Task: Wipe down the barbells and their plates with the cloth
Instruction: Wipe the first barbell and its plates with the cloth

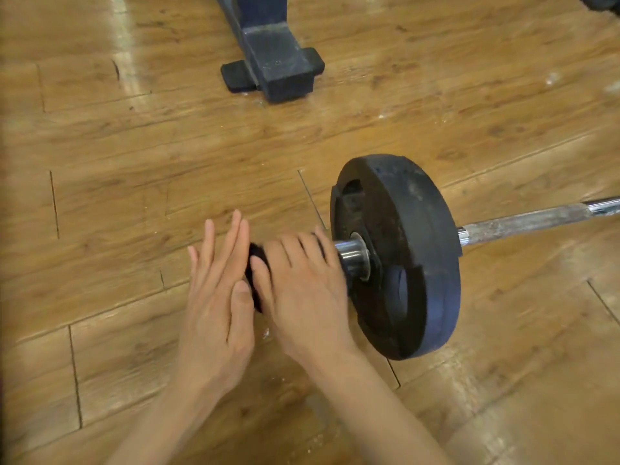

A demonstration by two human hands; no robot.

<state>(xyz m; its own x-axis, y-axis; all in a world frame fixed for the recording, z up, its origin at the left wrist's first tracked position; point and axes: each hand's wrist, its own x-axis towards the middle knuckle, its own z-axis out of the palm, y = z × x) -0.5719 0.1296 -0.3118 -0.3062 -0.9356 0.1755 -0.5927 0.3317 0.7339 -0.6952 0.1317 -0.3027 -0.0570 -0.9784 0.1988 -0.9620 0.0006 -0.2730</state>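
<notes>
A barbell (523,223) lies on the wooden floor with one worn black plate (412,250) on its chrome sleeve (350,255). My right hand (302,283) wraps over the outer end of the sleeve, gripping a dark cloth (255,253) around it. Only a small patch of the cloth shows between my hands. My left hand (218,283) is held flat, fingers straight, pressing against the cloth-covered end of the sleeve. The rest of the bar runs off the right edge.
A dark metal equipment foot (275,65) with rubber pads stands on the floor beyond the barbell, at the top centre. Another dark object (604,1) shows in the top right corner. Wooden floor (117,196) spreads to the left.
</notes>
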